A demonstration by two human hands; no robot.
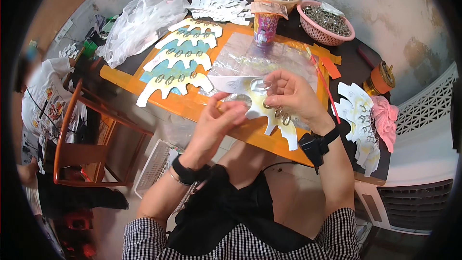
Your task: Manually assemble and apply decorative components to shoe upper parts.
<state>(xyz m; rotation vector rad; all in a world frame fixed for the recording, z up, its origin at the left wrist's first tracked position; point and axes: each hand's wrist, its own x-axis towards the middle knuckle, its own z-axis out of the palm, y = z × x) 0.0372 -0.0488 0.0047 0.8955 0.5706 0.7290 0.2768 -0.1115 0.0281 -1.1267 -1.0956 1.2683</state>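
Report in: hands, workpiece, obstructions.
Left hand and right hand at white-yellow cutout, grips unclear. Metal rings on cutout. Red stick right of cutout, not over it.

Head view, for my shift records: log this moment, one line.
Left hand: beside white cutout, grip unclear | Right hand: over cutout, grip unclear | Cutout: bears metal rings | Back: pink basket

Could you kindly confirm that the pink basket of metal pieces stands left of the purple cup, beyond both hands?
Not left: the head view shows the pink basket of metal pieces right of the purple cup, beyond the left hand and right hand.
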